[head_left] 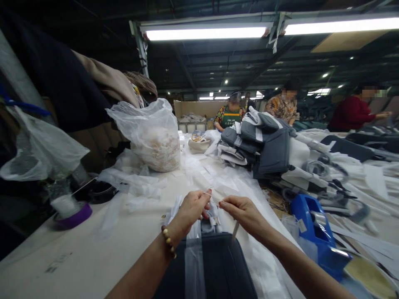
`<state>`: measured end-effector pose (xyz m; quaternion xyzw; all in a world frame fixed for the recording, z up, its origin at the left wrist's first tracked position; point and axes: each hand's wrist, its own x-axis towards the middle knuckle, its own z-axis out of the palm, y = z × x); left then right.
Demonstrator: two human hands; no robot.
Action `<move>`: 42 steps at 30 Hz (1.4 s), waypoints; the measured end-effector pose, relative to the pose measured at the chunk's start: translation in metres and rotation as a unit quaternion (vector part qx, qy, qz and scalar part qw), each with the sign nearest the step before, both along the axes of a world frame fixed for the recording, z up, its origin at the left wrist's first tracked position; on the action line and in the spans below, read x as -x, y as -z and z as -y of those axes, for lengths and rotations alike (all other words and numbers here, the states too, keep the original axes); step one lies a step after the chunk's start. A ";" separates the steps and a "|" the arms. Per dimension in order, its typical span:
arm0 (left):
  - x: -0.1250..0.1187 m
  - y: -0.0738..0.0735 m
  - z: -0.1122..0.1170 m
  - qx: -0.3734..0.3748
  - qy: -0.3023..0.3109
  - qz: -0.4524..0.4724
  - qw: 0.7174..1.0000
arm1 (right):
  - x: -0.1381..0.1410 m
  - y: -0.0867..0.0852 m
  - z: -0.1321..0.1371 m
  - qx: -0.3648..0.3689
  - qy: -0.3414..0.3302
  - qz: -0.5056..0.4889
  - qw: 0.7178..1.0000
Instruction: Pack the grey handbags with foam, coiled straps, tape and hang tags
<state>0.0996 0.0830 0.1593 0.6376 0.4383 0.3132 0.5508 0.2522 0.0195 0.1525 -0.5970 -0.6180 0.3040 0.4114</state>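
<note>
A thin white string runs between my two hands, just above the far end of a dark padded bag. My left hand, with a bead bracelet on the wrist, is closed and pinches one end of it. My right hand pinches the string at the other side with thumb and fingertips. The dark bag lies in front of me. A translucent plastic strip lies lengthwise across it. Grey straps with metal-looking hardware sit at its far end, partly hidden by my left hand.
A blue tape dispenser stands right. Grey bags are piled behind it. A filled clear plastic bag and a purple roll stand left on the pale table. Several people work farther back, one in a green apron.
</note>
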 end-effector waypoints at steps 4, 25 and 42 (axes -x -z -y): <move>0.000 0.035 -0.020 0.040 -0.032 0.012 0.999 | -0.022 0.006 -0.031 0.017 0.014 0.099 0.995; -0.044 0.115 -0.078 0.227 -0.282 0.316 0.877 | -0.009 0.048 -0.189 0.183 -0.296 0.314 0.883; -0.023 0.090 -0.065 0.057 -0.223 -0.020 0.973 | 0.009 0.020 -0.174 0.035 -0.258 0.544 0.797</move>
